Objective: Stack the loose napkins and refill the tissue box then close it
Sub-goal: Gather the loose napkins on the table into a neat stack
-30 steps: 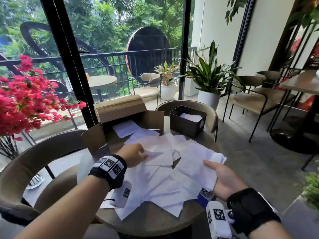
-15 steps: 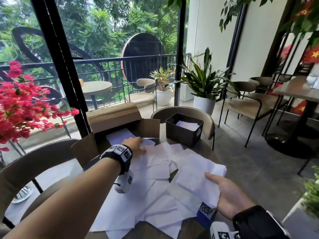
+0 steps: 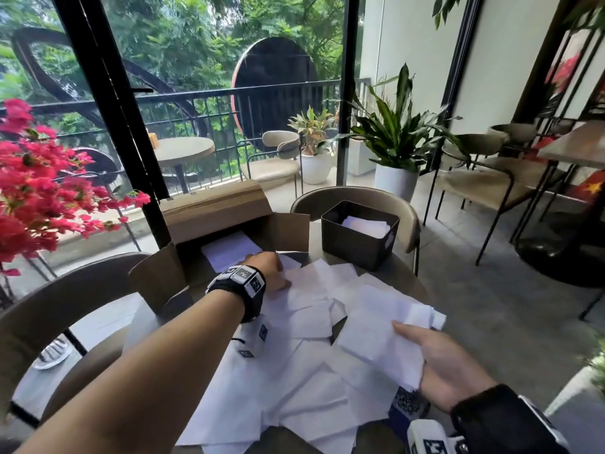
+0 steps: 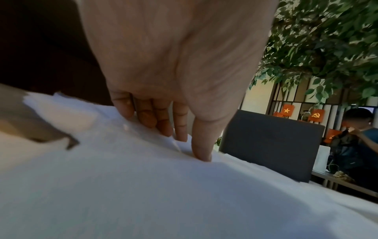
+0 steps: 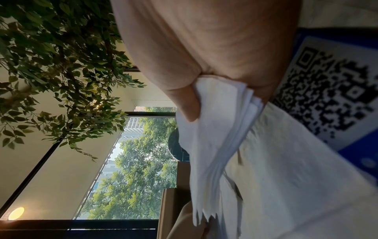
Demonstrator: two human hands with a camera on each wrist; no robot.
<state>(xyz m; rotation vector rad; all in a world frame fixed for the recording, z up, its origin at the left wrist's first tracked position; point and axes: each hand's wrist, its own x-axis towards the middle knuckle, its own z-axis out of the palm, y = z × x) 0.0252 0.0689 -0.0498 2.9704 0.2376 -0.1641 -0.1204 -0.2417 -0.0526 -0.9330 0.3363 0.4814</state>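
No readable words; only a QR code on the blue card [image 5: 335, 90].

Round table [image 3: 288, 437] w/ loose napkins [image 3: 294, 381] spread over it, cardboard box [image 3: 226, 221], dark tissue box [image 3: 357, 240], QR card [image 3: 407, 399].

Blk wristbands [image 3: 243, 291] w/ marker tags

Daylight pours in through the glass at the upper left of the head view, bright greenery slightly washed out, and the black window frame [image 3: 108, 103] bows with wide-angle distortion. White napkins [image 3: 314, 381] glow soft, faintly bluish, with gentle shadows under their edges. Left wrist view: dim, the left hand [image 4: 174, 67] blurred up close, upper left nearly black. Right wrist view: a warm lamp [image 5: 16, 213] glares at lower left, the near palm out of focus.
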